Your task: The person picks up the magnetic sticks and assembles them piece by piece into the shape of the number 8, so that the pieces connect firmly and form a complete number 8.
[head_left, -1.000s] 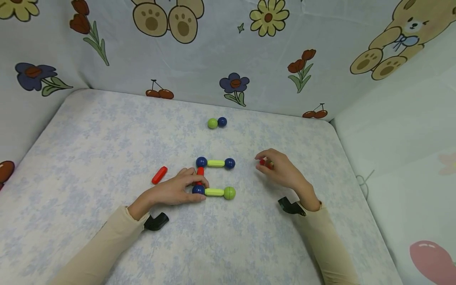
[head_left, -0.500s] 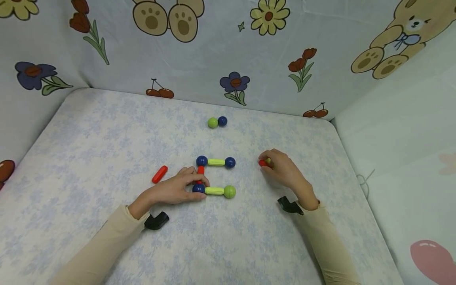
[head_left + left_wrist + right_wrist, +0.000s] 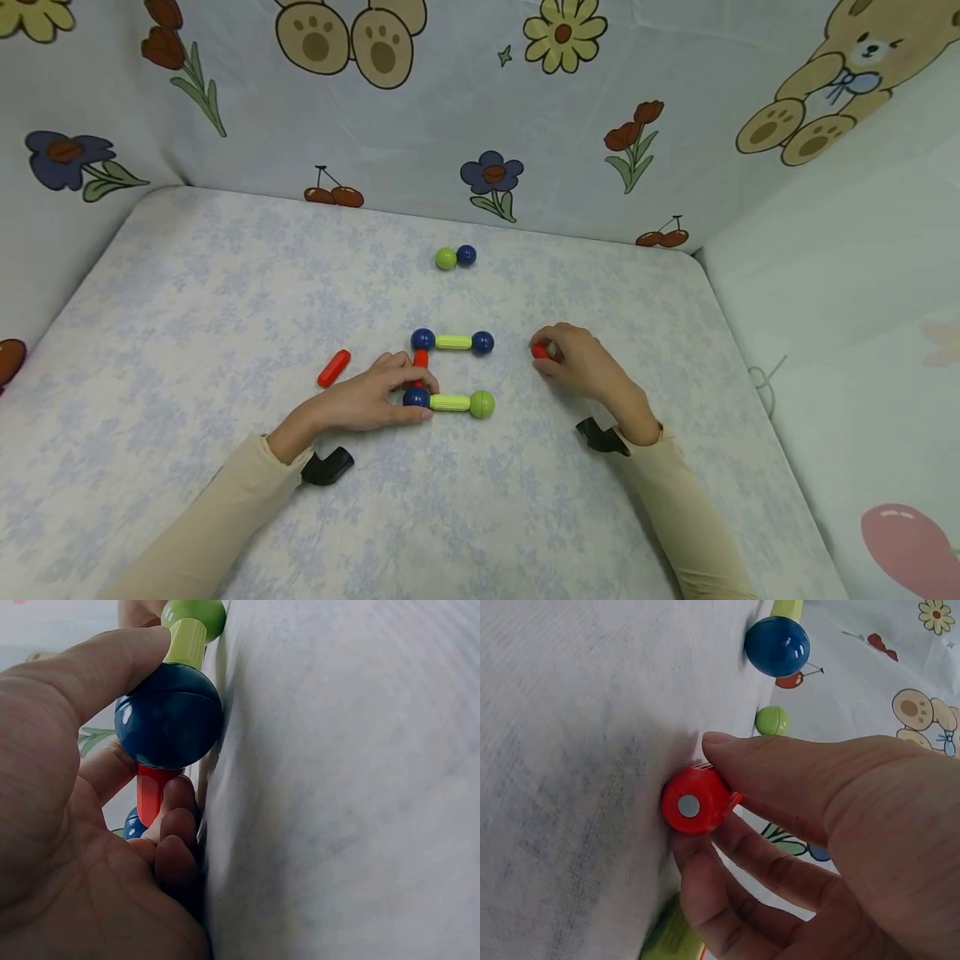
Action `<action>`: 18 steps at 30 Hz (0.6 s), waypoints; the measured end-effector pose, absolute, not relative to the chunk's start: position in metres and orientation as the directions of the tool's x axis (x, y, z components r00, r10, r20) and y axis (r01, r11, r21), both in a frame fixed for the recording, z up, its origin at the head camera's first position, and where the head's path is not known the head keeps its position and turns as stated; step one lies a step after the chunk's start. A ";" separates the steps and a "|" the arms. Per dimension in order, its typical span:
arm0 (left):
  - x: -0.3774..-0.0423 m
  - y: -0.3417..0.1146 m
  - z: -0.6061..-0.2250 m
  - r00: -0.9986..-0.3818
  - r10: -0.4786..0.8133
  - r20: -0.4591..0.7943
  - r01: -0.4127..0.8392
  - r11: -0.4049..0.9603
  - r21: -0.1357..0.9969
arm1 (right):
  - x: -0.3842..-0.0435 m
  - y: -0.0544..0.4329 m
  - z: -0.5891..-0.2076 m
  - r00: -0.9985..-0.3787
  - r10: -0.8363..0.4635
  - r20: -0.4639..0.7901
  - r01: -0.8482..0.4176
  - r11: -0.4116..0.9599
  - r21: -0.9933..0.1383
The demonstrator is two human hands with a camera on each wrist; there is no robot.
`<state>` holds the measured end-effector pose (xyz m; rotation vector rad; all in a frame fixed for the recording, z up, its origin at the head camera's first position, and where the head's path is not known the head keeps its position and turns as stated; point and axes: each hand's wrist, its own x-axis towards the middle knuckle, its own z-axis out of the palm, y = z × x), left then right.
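A three-sided frame of magnetic rods and balls lies on the table. In it, a red rod (image 3: 420, 358) links two blue balls (image 3: 423, 339), and yellow-green rods (image 3: 450, 403) run right from each. One ends in a blue ball (image 3: 482, 342), the other in a green ball (image 3: 482, 405). My left hand (image 3: 367, 396) grips the frame's near left corner, thumb by the blue ball (image 3: 169, 716), fingers curled about the red rod (image 3: 154, 791). Right of the frame, my right hand (image 3: 588, 362) pinches another red magnetic rod (image 3: 694, 801), its metal end showing in the right wrist view.
A loose red rod (image 3: 333, 367) lies left of the left hand. Farther back, a green ball (image 3: 446, 258) and a blue ball (image 3: 466, 255) sit side by side. In the right wrist view, a yellow-green piece (image 3: 667, 937) shows below the fingers. Printed cloth (image 3: 420, 142) rises behind the table.
My right hand has closed its fingers on the red rod and shifted slightly left and nearer with it. The left hand has stayed on the frame.
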<state>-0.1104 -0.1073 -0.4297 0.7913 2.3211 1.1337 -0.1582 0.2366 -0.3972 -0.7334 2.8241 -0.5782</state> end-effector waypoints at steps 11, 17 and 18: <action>-0.110 -0.107 -0.426 -0.745 0.654 -0.130 0.300 0.504 0.810 | -0.155 0.221 -0.399 -0.842 -0.540 0.006 -0.459 0.711 -0.533; -0.110 -0.107 -0.427 -0.746 0.652 -0.134 0.298 0.508 0.808 | -0.151 0.213 -0.398 -0.845 -0.534 0.038 -0.433 0.640 -0.635; -0.110 -0.107 -0.427 -0.746 0.652 -0.135 0.299 0.509 0.807 | -0.151 0.211 -0.399 -0.847 -0.529 0.043 -0.425 0.628 -0.652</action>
